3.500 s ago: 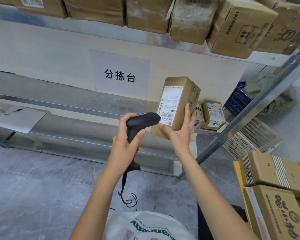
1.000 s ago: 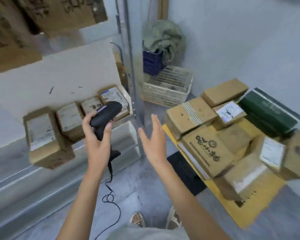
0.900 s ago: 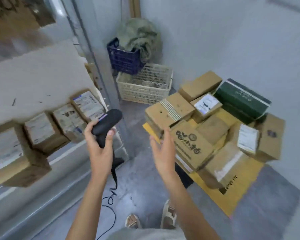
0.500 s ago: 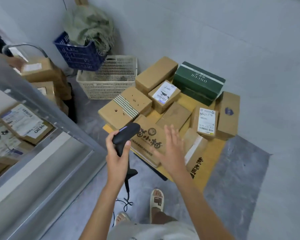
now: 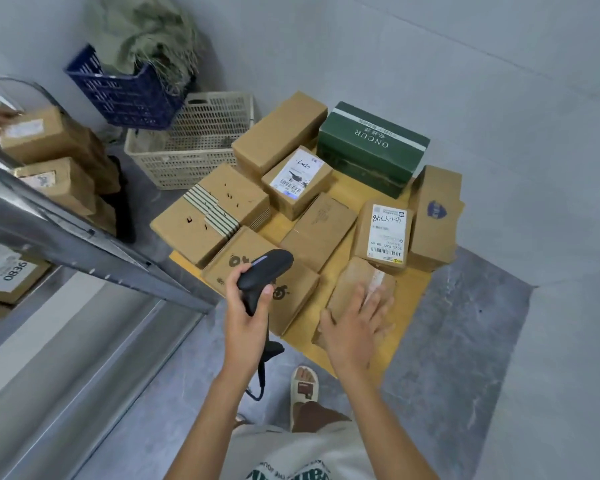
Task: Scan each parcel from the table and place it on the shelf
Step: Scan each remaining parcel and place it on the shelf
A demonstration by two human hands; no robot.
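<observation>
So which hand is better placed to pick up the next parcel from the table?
The right hand. It is open and already lies over the taped brown parcel at the table's near edge. The left hand is busy holding the scanner.

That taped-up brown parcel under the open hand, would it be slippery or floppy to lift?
The taped parcel is a squared cardboard box, so probably stiff, not floppy. Glossy clear tape on top may feel slick under the right hand. It's fairly small, so one hand likely lifts it; its weight can't be told.
</observation>
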